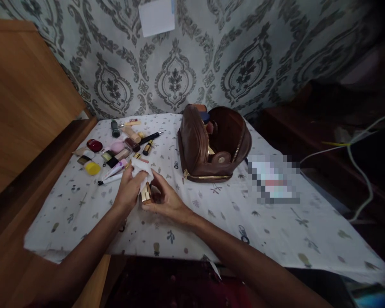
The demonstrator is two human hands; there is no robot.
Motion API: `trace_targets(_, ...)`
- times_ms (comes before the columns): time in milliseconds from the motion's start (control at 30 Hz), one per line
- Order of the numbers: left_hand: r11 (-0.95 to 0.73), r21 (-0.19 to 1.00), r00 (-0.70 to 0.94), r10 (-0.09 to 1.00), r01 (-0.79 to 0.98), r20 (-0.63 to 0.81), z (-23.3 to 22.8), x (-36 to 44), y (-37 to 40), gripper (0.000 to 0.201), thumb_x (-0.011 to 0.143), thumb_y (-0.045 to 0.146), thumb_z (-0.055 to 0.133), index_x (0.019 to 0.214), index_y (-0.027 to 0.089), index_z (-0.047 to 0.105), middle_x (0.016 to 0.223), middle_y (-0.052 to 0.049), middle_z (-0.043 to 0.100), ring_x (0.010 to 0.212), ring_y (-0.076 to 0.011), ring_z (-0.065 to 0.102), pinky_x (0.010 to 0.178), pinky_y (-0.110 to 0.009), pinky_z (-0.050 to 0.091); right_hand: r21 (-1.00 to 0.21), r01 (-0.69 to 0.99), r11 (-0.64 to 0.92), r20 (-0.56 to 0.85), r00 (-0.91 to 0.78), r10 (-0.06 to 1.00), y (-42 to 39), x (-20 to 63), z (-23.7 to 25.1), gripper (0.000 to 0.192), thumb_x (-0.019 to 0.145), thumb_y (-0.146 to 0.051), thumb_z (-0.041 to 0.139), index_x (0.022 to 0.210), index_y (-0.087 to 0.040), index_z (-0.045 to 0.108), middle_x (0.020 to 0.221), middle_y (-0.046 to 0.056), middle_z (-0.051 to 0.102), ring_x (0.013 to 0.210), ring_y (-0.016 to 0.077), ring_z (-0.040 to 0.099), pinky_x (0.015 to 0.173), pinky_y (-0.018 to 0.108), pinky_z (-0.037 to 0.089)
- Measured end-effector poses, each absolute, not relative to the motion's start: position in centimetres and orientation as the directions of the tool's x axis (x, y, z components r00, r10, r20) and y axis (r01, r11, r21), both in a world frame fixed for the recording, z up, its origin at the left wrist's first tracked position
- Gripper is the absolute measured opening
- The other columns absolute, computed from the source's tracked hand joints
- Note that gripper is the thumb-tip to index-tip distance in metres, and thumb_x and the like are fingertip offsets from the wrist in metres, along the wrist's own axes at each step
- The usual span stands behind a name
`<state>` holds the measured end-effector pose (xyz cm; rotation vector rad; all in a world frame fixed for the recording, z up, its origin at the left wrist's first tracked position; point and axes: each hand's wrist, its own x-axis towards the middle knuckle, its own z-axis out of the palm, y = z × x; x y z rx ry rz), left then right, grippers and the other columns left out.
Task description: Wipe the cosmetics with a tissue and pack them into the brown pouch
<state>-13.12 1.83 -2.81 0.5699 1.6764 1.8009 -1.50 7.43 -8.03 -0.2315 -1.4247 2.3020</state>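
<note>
You were in a home, likely a bedroom: damask wallpaper (pixel 192 72), a wooden headboard-like panel (pixel 22 98), a printed cloth (pixel 231 218) over the table, cosmetics (pixel 115 145) beside a leather pouch (pixel 211 143).

Damask wallpaper (pixel 244 55), wooden cabinet (pixel 22 98), clothed table (pixel 276 231)

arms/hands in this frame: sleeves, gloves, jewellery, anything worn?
Both forearms are bare up to the frame edge, no sleeves in view. The left hand and right hand wear no gloves. No watch, bracelet or ring is visible, though dim light hides fine detail on the fingers.
</note>
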Motion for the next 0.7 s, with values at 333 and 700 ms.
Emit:
trace_targets(333,-0.055,0.982,-0.739,0.666,-0.181,-0.099,-3.9,-15.0,2.3,0.051,0.061,0.025,0.068,0.112,0.021,0.063,0.071,0.006,0.06,0.052,-0.0083,0.048,0.048,-0.019,0.036,-0.671,-0.229,-0.705,-0.029,-0.943,0.333,8.0,-1.7,-7.4,0.048,0.08,-0.047,0.076,0.115,-0.021,0.058,0.12,0.009,0.067,0.099,0.0238,0.068,0.08,0.044,0.061)
trace_targets(700,0.123,0.982,-0.603,0.798,0.144,-0.012,-4.5,-14.1,1.3,0.037,0.077,0.047,0.061,0.103,0.021,0.068,0.107,-0.009,0.071,0.123,-0.029,0.056,0.109,-0.04,0.038,-0.288,-0.244,-0.926,-0.316,-0.889,0.332,9.4,-1.9,-6.9,0.041,0.105,-0.043,0.033,0.112,-0.015,0.062,0.088,0.007,0.073,0.077,0.0191,0.071,0.075,0.038,0.064)
